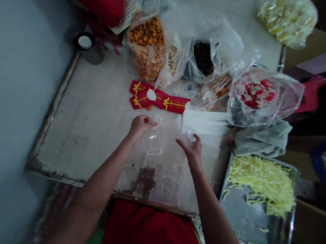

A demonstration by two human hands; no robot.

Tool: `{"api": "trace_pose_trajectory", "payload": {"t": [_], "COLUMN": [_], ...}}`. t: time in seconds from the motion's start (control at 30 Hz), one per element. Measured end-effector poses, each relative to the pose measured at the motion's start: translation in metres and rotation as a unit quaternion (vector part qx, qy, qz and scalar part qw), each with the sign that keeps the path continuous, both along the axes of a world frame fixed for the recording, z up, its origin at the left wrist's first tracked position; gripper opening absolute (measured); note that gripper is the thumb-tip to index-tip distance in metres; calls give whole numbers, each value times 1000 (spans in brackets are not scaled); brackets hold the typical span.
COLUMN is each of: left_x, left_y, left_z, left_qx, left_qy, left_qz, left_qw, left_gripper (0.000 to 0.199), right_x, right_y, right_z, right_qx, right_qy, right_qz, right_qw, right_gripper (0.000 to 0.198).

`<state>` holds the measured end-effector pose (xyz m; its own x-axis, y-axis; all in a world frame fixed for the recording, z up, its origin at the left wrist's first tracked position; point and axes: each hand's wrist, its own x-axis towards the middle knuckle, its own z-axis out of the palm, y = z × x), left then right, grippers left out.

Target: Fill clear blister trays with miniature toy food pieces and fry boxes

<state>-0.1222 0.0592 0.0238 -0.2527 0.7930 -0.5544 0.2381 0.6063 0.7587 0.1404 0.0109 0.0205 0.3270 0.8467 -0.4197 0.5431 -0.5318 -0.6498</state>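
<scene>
Thumb and fingers of my left hand [142, 126] pinch the edge of a clear plastic packet [155, 142] lying on the table. My right hand [192, 150] is open, its thumb and index finger spread apart. Beside those fingertips is a crumpled bit of clear plastic [190, 134]; whether they touch it I cannot tell. More clear plastic packets [168, 179] lie flat between my forearms. Just beyond my hands are red printed card strips [176, 104] with yellow patterns and a stack of white paper [203, 121].
Behind the strips stand open plastic bags of orange pieces [150, 35], dark pieces [204, 58] and red-and-white pieces [257, 93]. At right, a metal tray [255, 236] holds pale yellow strips [264, 183]. A grey cup [92, 54] stands near the wall at left.
</scene>
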Motion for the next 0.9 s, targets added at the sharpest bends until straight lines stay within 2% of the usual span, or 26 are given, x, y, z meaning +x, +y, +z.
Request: {"api": "trace_pose_trajectory", "payload": {"t": [0.03,0.1,0.2,0.3,0.4,0.47,0.6,0.73,0.8,0.9], "left_x": [4,16,30,25,2,-14,-29,-41,-58,-89], "left_y": [-3,-16,-46,-67,-70,-68,-78,-87,-75,-34], "left_z": [5,14,14,-3,-19,-23,-16,-3,4,8], "left_qx": [26,72,95,83,84,91,97,118,134,147], "left_qy": [104,272,373,390,401,398,372,364,366,398], "left_qz": [-34,-92,-179,-254,-284,-298,-308,-296,-281,-265], "left_qw": [994,955,905,881,867,863,870,875,877,866], "left_gripper": [42,60,71,67,60,58,54,48,43,48], "right_x": [-6,-22,-45,-52,-46,-42,-48,-65,-69,-67], "right_y": [1,4,9,9,4,-1,-8,-7,-6,-7], "right_z": [-2,-4,-10,-19,-24,-24,-20,-20,-20,-22], "right_qx": [-5,-12,2,23,26,27,50,34,29,37], "right_qy": [-46,-118,-173,-212,-228,-222,-214,-184,-174,-164], "right_qz": [9,21,26,40,96,136,154,160,171,187], "right_qw": [999,993,985,976,969,965,963,969,969,968], "right_gripper": [109,112,114,114,102,91,89,84,81,80]}}
